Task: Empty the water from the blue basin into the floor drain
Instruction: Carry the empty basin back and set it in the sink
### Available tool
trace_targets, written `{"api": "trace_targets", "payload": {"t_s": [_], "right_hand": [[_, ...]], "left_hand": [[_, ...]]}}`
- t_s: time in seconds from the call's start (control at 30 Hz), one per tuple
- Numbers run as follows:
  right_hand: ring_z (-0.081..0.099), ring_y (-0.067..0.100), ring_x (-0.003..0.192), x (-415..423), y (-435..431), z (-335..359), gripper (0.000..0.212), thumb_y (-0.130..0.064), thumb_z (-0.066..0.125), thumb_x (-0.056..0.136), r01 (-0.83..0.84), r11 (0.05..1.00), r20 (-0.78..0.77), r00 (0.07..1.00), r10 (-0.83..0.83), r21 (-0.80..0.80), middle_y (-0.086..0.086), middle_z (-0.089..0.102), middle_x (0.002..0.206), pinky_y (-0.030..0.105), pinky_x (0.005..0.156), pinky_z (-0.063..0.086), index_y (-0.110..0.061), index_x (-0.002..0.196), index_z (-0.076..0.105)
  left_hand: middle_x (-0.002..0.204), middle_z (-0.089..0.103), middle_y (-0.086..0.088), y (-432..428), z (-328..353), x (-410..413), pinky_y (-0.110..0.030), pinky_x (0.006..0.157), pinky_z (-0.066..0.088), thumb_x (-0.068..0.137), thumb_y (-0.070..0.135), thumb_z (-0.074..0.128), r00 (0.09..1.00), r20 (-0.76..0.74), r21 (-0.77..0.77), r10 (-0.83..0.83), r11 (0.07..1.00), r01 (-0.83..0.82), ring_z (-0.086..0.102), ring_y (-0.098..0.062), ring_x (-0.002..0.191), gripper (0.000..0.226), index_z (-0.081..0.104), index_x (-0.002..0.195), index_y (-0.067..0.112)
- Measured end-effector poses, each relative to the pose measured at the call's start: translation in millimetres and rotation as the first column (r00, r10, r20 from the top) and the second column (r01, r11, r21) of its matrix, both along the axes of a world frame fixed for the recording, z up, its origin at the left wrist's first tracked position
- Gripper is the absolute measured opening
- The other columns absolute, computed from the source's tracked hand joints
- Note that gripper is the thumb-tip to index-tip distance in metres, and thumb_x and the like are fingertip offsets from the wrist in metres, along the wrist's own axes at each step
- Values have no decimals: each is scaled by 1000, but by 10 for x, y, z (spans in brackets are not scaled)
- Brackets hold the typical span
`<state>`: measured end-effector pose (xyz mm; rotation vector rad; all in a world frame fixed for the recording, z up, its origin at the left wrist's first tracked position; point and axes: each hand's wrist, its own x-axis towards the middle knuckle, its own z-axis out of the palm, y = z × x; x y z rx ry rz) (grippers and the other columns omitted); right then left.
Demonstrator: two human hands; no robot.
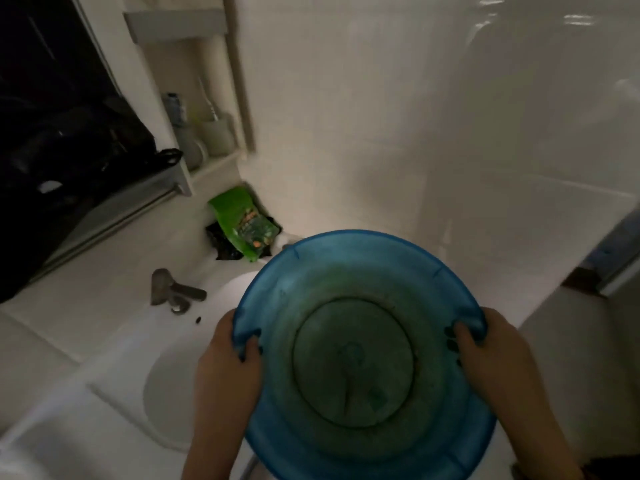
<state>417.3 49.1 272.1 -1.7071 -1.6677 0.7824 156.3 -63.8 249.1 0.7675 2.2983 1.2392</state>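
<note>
We are holding the blue basin point(360, 358) at lower centre, beside the sink point(166, 382) — left hand point(228, 362) and right hand point(485, 355) fingers clamping its rim; floor drain unseen — pouring seemingly not yet begun.

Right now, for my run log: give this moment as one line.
left hand: grips rim | right hand: grips rim | round translucent blue plastic basin: held beside white sink | floor drain: unseen

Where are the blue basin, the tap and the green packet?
basin point(356, 362): head view, on its round inner bottom.
tap point(180, 292): head view, on its metal spout.
packet point(242, 223): head view, on its green front.
</note>
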Motion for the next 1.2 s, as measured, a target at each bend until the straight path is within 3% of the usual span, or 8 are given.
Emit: {"api": "trace_targets", "payload": {"t_s": [0.1,0.23,0.43,0.53,0.7,0.87,1.03,1.2], "right_hand": [[68,28,78,-380,320,-69,6,-23,54,94,-48,999,37,998,49,-23,5,66,87,45,74,57,-24,98,50],[67,30,79,-813,632,-171,11,-24,54,94,-130,990,96,986,135,-59,8,66,89,43,74,56,-20,104,53],[65,39,90,-1435,1003,-463,26,-20,56,93,-265,951,211,932,295,-162,22,68,99,40,76,49,-7,115,57],[63,41,95,-1739,1180,-604,27,-19,56,93,-323,922,240,898,369,-211,24,67,102,42,79,48,-4,115,57],[63,41,94,-2317,1553,-775,26,-21,51,95,-449,860,244,830,501,-241,23,67,101,41,78,47,-5,116,55],[63,35,86,-2695,1826,-975,21,-27,50,95,-550,804,224,774,593,-228,10,62,89,41,76,49,-14,111,54],[64,42,95,-2793,2034,-1295,24,-18,55,94,-582,771,294,713,636,-258,28,66,100,41,77,45,-1,111,57],[64,42,95,-2700,2221,-1619,27,-21,55,93,-556,744,402,626,668,-371,27,66,98,42,78,45,-3,112,57]], "left_hand": [[111,71,-5,156,-26,-266,-49,83,58,95,19,54,997,-10,-33,70,997,-70,71,-26,92,42,45,134,32],[97,67,-1,238,-111,-516,-34,71,50,96,15,53,988,-7,-86,156,984,-156,65,-14,72,45,46,140,21],[115,71,-8,239,-577,-834,-45,90,56,93,15,53,938,85,-211,335,927,-312,71,-31,98,47,45,139,22],[114,72,-8,229,-722,-914,-43,89,56,91,20,50,906,122,-243,405,897,-369,71,-31,99,51,40,140,30],[112,72,-5,389,-741,-1066,-35,80,51,93,15,52,837,62,-261,544,818,-512,69,-33,99,48,45,139,26],[105,75,-5,519,-996,-1153,-44,83,57,91,16,53,744,115,-243,658,745,-621,72,-31,92,54,42,143,30],[111,74,-12,662,-1280,-1045,-37,82,51,95,20,52,687,148,-338,711,689,-641,69,-36,102,56,37,149,25],[116,73,-15,771,-1640,-840,-37,88,50,93,21,54,633,212,-439,745,651,-619,68,-35,108,55,41,146,29]]}}
